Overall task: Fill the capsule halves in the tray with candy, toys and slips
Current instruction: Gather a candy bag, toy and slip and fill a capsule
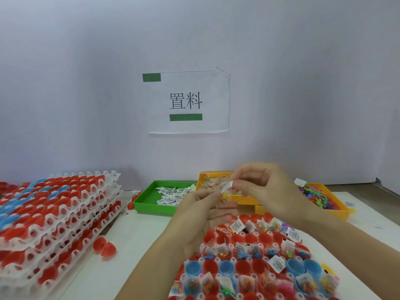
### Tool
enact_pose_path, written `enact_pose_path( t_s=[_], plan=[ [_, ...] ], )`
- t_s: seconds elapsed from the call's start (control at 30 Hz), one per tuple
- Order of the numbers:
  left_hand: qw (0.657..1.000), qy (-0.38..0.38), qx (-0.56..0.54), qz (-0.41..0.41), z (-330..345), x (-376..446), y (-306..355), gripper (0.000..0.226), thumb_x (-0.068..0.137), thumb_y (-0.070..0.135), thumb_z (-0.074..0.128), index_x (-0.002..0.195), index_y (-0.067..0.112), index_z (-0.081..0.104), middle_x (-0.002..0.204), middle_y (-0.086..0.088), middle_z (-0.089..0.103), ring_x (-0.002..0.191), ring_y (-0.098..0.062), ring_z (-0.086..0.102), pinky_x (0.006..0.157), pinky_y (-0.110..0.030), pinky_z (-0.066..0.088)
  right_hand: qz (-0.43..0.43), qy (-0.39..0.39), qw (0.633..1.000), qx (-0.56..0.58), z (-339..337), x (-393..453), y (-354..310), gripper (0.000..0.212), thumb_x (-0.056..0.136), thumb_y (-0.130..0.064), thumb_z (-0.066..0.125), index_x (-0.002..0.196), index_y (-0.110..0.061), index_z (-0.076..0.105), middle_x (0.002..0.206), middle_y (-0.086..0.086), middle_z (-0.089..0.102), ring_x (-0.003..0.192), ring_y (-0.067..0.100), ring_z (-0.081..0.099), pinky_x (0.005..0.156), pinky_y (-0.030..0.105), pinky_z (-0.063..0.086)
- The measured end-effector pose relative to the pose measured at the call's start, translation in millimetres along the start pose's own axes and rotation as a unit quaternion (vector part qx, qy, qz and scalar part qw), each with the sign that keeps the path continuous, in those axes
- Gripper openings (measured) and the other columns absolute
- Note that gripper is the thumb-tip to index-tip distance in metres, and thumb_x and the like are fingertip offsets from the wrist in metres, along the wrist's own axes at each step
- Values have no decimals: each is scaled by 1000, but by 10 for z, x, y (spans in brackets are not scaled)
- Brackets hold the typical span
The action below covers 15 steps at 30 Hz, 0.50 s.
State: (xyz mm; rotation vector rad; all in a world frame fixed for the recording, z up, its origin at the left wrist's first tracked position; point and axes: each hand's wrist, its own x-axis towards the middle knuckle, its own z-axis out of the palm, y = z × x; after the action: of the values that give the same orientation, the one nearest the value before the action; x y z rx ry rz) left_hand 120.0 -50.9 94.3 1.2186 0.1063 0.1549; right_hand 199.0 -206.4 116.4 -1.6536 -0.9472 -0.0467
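The left hand (203,215) is held palm up with its fingers curled, and its grip pinches a little clear candy packet (224,197). The right hand (263,189) has its grip pressed together on a small white bit (228,187) at the top of that packet. It is too blurry to tell if this is a slip or just the packet's edge. Both hands are just above the far edge of the capsule tray (249,271).

The packet looks very light, soft and crinkly. It is likely a bit slippery too, so a pinch at its flat sealed edge should hold it best. Squeezing the middle could crush the candy inside.

The capsule tray holds red and blue capsule halves. Many of them have candy packets, tiny toys and white slips inside. Some red ones and the blue ones look empty.

Just behind the tray is a yellow bin (244,199) of candy packets. Left of the tray's far edge, a green bin (151,207) holds white slips. Right of it, an orange bin (337,210) holds small colourful toys. Far left of the tray, a stack of trays (56,221) holds more capsule halves. A loose red capsule half (105,247) lies on the surface between the stack and the tray.
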Motion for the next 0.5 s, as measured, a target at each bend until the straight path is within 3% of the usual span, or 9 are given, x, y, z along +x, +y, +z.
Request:
enact_pose_path(
  t_s=[0.07,0.27,0.5],
  plan=[
    [1000,-19,-5,-17,-16,-80,-24,13,93,11,59,98,1,65,89,-24,74,75,-26,75,60,-24,59,-10,-34,998,-47,-22,-102,-25,10,89,-7,71,86,-16,76,82,-5,76,78,7,72,73,15,54],
    [998,-27,-31,-50,-90,-175,-77,20,96,7,55,111,-5,61,95,-26,73,76,-27,75,59,-23,58,-7,-62,992,-113,-37,-249,-39,18,91,-6,69,84,-21,76,87,-7,76,87,8,72,84,36,59],
    [996,-28,-37,-71,-172,-144,-154,16,99,6,49,107,-3,60,96,-29,72,79,-31,75,58,-24,58,-9,-66,988,-142,12,-263,61,18,89,-8,71,85,-25,78,86,-15,75,88,2,70,81,30,57]
  ],
)
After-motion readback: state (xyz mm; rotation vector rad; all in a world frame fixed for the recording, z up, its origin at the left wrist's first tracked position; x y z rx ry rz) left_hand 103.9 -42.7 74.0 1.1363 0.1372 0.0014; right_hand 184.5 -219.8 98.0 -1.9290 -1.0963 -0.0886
